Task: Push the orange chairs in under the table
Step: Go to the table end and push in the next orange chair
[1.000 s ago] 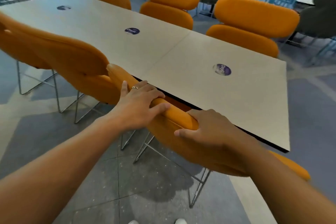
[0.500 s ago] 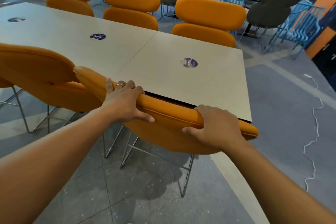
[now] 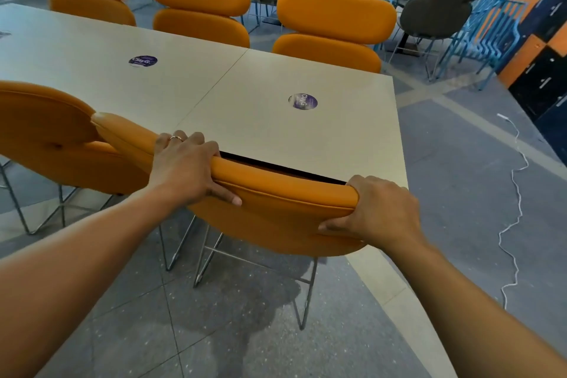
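Observation:
An orange chair on thin metal legs stands right in front of me, its backrest top against the near edge of the long pale table. My left hand grips the top of the backrest left of centre, fingers over the far side and thumb on the near face. My right hand grips the backrest's right end. A second orange chair stands close on the left, its back overlapping mine. Three more orange chairs line the table's far side.
Grey chairs, blue metal racks and small tables fill the room beyond. A white cable snakes over the grey floor on the right. Orange and dark panels cover the right wall. Round purple stickers mark the tabletop.
The chair's backrest has come up against the table edge and sits more level. My view has swung right, and my right hand now holds the backrest's very end.

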